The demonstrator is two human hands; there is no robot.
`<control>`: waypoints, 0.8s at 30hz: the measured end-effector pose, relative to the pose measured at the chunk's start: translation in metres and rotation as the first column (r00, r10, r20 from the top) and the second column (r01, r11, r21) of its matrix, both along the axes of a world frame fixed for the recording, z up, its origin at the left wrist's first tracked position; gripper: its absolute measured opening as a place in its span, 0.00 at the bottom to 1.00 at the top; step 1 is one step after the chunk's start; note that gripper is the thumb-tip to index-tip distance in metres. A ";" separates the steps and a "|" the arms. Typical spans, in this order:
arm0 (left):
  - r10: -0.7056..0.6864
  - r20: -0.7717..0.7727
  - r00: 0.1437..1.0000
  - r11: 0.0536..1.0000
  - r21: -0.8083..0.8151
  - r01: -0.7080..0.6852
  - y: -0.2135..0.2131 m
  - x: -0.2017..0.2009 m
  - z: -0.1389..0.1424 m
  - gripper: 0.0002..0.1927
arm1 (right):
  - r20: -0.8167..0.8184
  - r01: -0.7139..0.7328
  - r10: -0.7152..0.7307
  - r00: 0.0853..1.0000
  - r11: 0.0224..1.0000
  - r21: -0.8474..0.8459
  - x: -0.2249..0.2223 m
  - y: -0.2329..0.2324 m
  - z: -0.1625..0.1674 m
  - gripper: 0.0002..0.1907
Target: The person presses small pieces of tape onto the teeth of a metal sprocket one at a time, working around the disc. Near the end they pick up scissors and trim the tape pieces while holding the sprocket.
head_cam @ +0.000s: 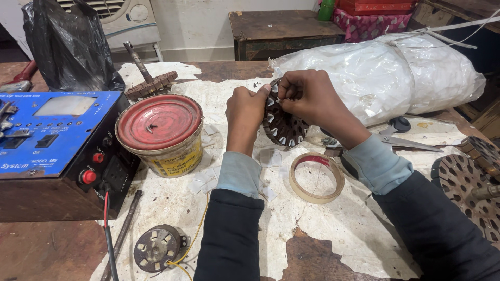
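On the table [47, 244] sit a blue-topped meter box [52, 135], a yellow tub with a red lid [161, 132], a tape ring [316, 178], scissors [403, 136], a tied white plastic bundle [396, 73], and a black bag [70, 47].

Two bare hands, left hand [246, 108] and right hand [307, 96], no gloves, rings or watch visible. Layered clothing on both arms: dark navy outer sleeves [229, 234], thick and slightly fuzzy like knitwear, ending short of the wrists. Beneath them, pale grey-blue cuffs [239, 174] of an under-layer, soft, ribless, snug on the forearm and showing as a broad band past each dark sleeve edge. Same on the right, cuff [376, 164] wrinkled in a few folds. No markings, buttons or logos seen.
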State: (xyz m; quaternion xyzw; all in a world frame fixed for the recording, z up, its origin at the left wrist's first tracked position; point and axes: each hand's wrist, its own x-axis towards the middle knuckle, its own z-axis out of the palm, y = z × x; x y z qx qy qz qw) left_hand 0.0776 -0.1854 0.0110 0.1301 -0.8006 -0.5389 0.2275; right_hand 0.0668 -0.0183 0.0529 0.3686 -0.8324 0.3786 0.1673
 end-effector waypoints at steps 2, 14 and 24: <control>0.001 0.001 1.000 1.000 -0.009 -0.001 -0.001 -0.002 -0.002 0.25 | -0.003 -0.005 0.005 1.000 1.000 0.018 -0.002 0.000 0.002 0.07; 0.005 0.029 1.000 0.996 -0.087 -0.002 0.002 -0.006 -0.002 0.24 | -0.090 -0.061 0.068 0.994 0.995 0.082 0.003 0.004 0.007 0.07; 0.011 -0.012 1.000 0.997 -0.081 -0.012 0.004 -0.002 -0.001 0.25 | -0.038 -0.051 0.051 0.998 0.999 0.011 0.010 0.000 0.006 0.07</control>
